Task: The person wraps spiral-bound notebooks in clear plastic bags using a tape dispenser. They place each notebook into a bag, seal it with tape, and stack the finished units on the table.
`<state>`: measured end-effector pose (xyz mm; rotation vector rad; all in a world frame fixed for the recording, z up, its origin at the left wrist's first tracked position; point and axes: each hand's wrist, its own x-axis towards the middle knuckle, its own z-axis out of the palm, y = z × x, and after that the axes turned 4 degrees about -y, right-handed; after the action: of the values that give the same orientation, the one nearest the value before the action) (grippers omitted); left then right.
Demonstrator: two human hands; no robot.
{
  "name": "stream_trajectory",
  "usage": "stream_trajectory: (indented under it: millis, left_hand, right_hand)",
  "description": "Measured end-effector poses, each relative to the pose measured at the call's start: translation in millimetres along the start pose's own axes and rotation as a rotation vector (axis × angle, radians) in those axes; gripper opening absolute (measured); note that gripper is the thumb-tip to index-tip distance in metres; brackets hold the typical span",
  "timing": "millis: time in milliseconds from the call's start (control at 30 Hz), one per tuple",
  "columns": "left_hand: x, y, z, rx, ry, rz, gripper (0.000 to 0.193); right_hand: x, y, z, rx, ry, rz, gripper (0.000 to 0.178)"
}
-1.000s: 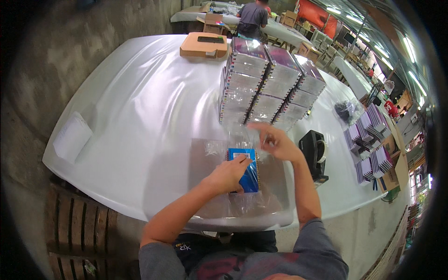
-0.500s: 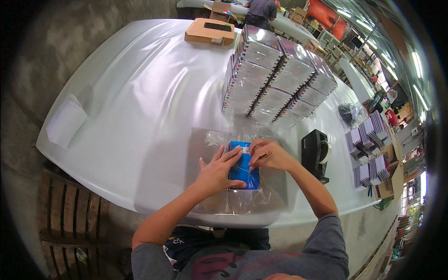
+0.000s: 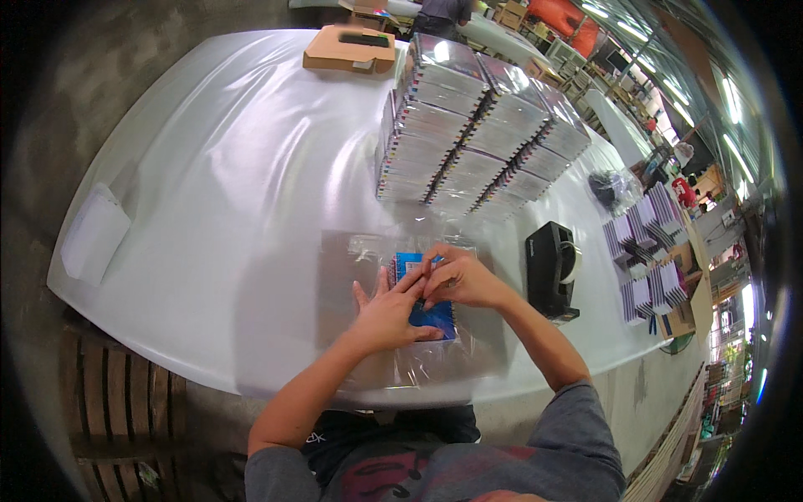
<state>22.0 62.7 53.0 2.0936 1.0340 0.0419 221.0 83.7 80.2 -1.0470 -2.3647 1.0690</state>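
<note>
A blue spiral-bound notebook point(image 3: 436, 318) lies on a sheet of clear plastic point(image 3: 408, 368) near the table's front edge. Across its left side rests my left hand point(image 3: 386, 320), fingers spread and thumb at the lower part of the cover. My right hand point(image 3: 462, 280) is over the upper right of the notebook. Its fingertips are pinched together close to the left fingers; whatever they grip is too small to make out. A white label on the cover is partly hidden by the hands.
Beyond the notebook rise tall stacks of plastic-wrapped spiral notebooks point(image 3: 468, 125). A black tape dispenser point(image 3: 545, 268) stands to the right, with purplish-edged notebook piles point(image 3: 640, 293) farther right. White papers point(image 3: 96, 234) lie far left; a cardboard box point(image 3: 330, 54) is at the back.
My right hand's pinched fingers have moved left across the cover, closer to my left fingertips. My left hand stays spread on the notebook. The whole view has shifted slightly.
</note>
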Motion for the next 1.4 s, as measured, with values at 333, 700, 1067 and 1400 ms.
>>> stream_trajectory:
  millis: [333, 700, 1067, 1400]
  left_hand:
    - [23, -36, 6, -0.315, 0.523, 0.214, 0.038]
    - [30, -52, -5, 0.096, 0.363, 0.327, 0.061]
    - [15, -36, -8, -0.311, 0.257, 0.117, 0.064]
    - [10, -32, -16, -0.346, 0.240, 0.135, 0.061]
  right_hand:
    - [8, -51, 9, -0.279, 0.036, 0.036, 0.095]
    - [-55, -68, 73, -0.305, -0.030, 0.046, 0.118]
    - [-239, 1, -9, -0.153, 1.224, 0.836, 0.046]
    - [-235, 19, -20, 0.826, 1.089, 0.788, 0.022]
